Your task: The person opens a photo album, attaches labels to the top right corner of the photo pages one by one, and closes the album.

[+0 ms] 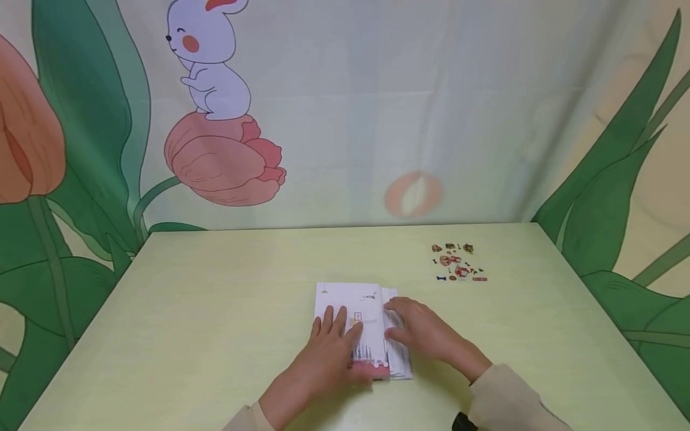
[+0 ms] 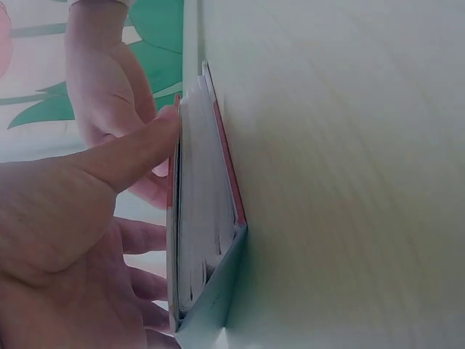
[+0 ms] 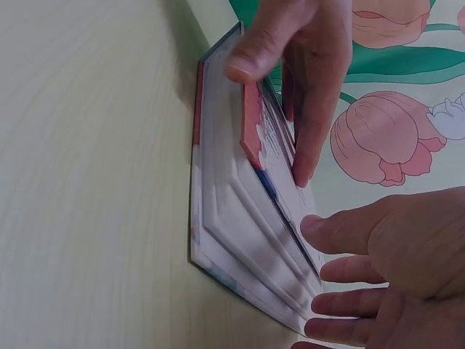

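Observation:
A white notebook (image 1: 369, 335) with a pink lower band lies on the table in front of me. My left hand (image 1: 330, 350) rests on its cover with fingers extended. At the notebook's right side, my right hand (image 1: 426, 329) has its fingers loosely bent, with fingertips right at the cover's edge. The right wrist view shows the cover lying askew over a thick block of pages (image 3: 232, 203); the right thumb (image 3: 334, 231) is at the cover's edge. In the left wrist view, the spine (image 2: 218, 291) and page block stand between the covers.
Toward the back right of the pale table (image 1: 215, 311), several small colourful stickers (image 1: 457, 263) lie in a cluster. A curtain (image 1: 345, 120) printed with a rabbit and tulips hangs behind the table's far edge. Something small and black (image 1: 463, 422) shows near my right sleeve.

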Motion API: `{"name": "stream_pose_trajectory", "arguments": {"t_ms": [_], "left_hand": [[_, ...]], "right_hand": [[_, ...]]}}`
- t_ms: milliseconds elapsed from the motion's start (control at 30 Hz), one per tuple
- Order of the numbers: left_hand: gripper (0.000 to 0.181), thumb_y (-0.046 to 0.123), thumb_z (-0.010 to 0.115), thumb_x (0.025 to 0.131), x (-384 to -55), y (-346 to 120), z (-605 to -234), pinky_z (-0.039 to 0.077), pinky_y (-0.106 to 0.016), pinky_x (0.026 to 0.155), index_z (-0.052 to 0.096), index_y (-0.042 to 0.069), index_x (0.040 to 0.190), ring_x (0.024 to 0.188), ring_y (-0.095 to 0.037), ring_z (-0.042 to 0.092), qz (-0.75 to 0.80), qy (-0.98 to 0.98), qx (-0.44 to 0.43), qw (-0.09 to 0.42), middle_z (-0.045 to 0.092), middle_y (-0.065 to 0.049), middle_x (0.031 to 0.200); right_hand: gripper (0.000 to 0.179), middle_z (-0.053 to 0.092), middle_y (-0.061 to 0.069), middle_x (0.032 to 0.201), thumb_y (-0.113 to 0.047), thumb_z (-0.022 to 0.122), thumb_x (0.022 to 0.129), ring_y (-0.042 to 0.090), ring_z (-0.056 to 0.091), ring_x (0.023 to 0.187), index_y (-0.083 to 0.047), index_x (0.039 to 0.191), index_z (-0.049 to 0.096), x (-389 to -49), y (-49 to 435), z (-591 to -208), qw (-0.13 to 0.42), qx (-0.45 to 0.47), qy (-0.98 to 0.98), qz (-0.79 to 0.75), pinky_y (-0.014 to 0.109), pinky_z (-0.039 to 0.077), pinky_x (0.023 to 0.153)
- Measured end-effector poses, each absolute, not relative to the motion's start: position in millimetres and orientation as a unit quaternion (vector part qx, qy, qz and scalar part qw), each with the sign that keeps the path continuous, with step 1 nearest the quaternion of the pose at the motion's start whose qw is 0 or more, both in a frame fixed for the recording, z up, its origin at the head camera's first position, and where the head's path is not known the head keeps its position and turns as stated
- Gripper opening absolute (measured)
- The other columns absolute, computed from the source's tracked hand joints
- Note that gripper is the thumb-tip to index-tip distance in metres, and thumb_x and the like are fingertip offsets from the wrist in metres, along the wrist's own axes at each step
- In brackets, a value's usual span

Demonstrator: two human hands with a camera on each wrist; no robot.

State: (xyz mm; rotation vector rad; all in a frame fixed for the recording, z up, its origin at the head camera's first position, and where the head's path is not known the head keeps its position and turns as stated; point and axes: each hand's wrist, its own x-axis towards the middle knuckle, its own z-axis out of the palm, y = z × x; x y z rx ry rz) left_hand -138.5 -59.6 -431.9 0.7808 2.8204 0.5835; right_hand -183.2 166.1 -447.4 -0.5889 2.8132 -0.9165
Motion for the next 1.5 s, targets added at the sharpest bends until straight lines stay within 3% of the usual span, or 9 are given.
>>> {"name": "stream_pose_trajectory", "arguments": {"t_ms": [200,900,1233,1500], "left_hand": [[0.1,0.043,0.093,0.074,-139,-60,-438,0.019,-0.067,0.12,0.048,-0.001,0.152,0.15,-0.056,0.015,0.195,0.942,0.259,0.088,0.027,-0.035,0.161],[0.093,0.039,0.09,0.079,-138,-70,-434,0.021,-0.067,0.119,0.047,0.0,0.152,0.15,-0.055,0.017,0.229,0.932,0.271,0.078,0.028,-0.034,0.161],[0.076,0.028,0.083,0.089,-133,-75,-429,0.029,-0.066,0.116,0.049,0.002,0.152,0.151,-0.048,0.026,0.251,0.923,0.283,0.062,0.033,-0.028,0.162],[0.071,0.016,0.071,0.097,-129,-81,-421,0.036,-0.051,0.117,0.038,0.009,0.16,0.153,-0.037,0.027,0.262,0.912,0.315,0.019,0.029,-0.016,0.167]], "right_hand": [[0.05,0.054,0.023,0.148,-0.011,0.076,0.094,0.041,0.048,0.14,0.004,0.139,0.059,-185,166,-452,0.072,-0.192,0.927,-0.315,0.053,0.037,0.117],[0.049,0.054,0.021,0.149,-0.014,0.064,0.103,0.04,0.048,0.14,0.002,0.148,0.052,-190,170,-451,0.064,-0.249,0.911,-0.324,0.055,0.038,0.115],[0.052,0.05,0.023,0.152,-0.021,0.069,0.1,0.042,0.044,0.143,0.001,0.145,0.056,-190,163,-452,0.073,-0.235,0.934,-0.259,0.057,0.036,0.117],[0.054,0.049,0.022,0.153,-0.026,0.075,0.097,0.041,0.045,0.142,-0.004,0.144,0.06,-189,159,-453,0.07,-0.215,0.943,-0.244,0.057,0.037,0.116]]}}
